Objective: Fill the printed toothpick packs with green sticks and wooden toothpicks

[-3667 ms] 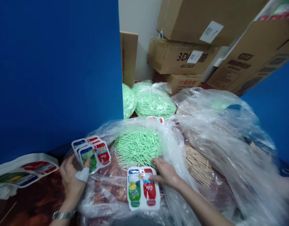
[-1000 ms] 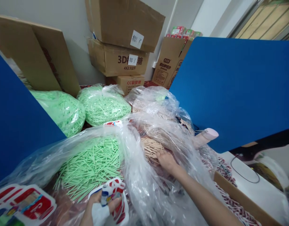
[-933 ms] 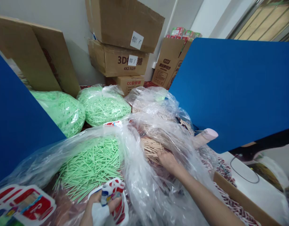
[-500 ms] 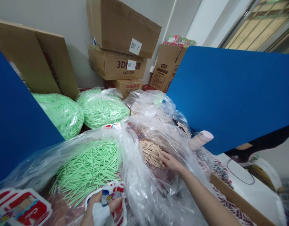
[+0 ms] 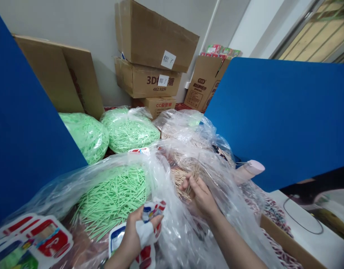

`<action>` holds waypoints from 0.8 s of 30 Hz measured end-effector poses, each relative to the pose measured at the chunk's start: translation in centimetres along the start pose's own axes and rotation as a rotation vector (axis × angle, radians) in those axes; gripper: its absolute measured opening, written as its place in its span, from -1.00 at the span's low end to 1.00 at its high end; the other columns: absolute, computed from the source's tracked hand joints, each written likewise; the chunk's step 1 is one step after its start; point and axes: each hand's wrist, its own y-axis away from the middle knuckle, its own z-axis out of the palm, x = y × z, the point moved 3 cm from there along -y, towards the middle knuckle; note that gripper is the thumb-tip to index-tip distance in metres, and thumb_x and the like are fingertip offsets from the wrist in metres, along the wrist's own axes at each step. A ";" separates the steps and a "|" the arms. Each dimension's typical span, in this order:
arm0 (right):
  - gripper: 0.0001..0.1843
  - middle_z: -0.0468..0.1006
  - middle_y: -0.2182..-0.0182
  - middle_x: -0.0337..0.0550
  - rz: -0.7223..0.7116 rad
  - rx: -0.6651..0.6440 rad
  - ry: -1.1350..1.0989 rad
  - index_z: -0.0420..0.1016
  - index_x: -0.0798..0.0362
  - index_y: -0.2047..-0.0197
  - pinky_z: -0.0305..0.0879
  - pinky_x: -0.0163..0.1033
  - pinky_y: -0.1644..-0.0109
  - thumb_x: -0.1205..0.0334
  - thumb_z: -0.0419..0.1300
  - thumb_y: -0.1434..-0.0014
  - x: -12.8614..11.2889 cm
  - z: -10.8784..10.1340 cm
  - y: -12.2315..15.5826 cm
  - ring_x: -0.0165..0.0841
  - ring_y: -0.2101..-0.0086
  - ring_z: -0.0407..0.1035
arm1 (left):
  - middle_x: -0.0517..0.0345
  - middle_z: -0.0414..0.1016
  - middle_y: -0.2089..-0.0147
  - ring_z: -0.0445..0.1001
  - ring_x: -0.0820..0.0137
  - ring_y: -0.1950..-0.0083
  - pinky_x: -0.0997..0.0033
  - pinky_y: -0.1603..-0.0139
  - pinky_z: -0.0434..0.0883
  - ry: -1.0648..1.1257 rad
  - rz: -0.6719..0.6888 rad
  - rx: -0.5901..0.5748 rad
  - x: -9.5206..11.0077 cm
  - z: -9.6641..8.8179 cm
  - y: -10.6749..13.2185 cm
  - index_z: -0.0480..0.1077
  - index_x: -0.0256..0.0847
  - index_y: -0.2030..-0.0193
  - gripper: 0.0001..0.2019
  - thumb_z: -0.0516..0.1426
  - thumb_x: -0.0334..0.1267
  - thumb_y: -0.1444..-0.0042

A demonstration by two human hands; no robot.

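My right hand [image 5: 201,194] pinches a small bunch of thin tan sticks [image 5: 193,178], just above a pile of the same sticks [image 5: 178,176] in an open clear plastic bag [image 5: 172,209]. My left hand [image 5: 132,231], with a white wrap around the thumb area, grips a printed packaging pouch [image 5: 153,211] in red, white and blue. Below it, partly covered by the hand, lies another printed pouch [image 5: 145,257]. Beyond the left hand, a heap of light green sticks [image 5: 113,198] fills another open clear bag.
Printed pouches [image 5: 48,239] are stacked at the lower left. Tied bags of green sticks [image 5: 129,130] sit behind. Blue panels [image 5: 286,119] flank both sides. Cardboard boxes [image 5: 157,41] stand stacked by the wall. A pale pink cylinder [image 5: 252,170] and a carton of red-and-white pieces [image 5: 281,239] are at right.
My right hand has lifted a bunch of tan sticks out of the pile. My left hand has moved right and up with the pouch, closer to the right hand. The view has shifted slightly.
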 end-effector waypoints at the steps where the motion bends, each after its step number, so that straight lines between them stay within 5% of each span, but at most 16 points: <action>1: -0.67 0.40 0.46 -0.30 -0.034 0.001 -0.046 0.32 -0.02 0.18 0.34 -0.19 0.15 -0.08 0.19 -0.15 -0.7 1.2 0.3 -0.36 0.35 0.42 | 0.13 0.55 0.45 0.46 0.32 0.43 0.43 0.38 0.40 -0.026 0.054 -0.020 0.5 0.4 -0.3 0.48 -0.28 0.38 -0.80 0.27 -0.18 0.07; 5: -0.73 0.37 0.45 -0.31 -0.175 0.003 -0.098 0.30 -0.04 0.17 0.31 -0.13 0.04 -0.05 0.13 -0.21 -2.5 4.5 1.3 -0.35 0.31 0.42 | 0.20 0.42 0.49 0.36 0.38 0.45 0.48 0.40 0.30 -0.247 0.266 -0.005 2.0 1.4 -1.3 0.39 -0.24 0.50 -0.79 0.23 -0.17 -0.04; 11: -0.77 0.38 0.39 -0.25 -0.300 0.083 0.034 0.27 -0.05 0.14 0.27 -0.06 -0.04 -0.02 0.01 -0.29 -1.6 5.6 1.6 -0.30 0.21 0.40 | 0.28 0.25 0.54 0.29 0.42 0.48 0.49 0.42 0.20 -0.466 0.485 0.030 3.5 2.5 -1.8 0.23 -0.19 0.60 -0.69 0.18 -0.24 -0.10; 24: -0.78 0.44 0.24 -0.17 -0.387 0.111 0.077 0.32 0.00 0.19 0.21 -0.07 -0.11 0.06 -0.04 -0.34 0.0 4.2 2.1 -0.30 0.10 0.36 | 0.23 0.33 0.52 0.31 0.39 0.47 0.47 0.41 0.24 -0.444 0.436 -0.006 2.2 4.1 -2.6 0.26 -0.20 0.56 -0.74 0.18 -0.22 -0.08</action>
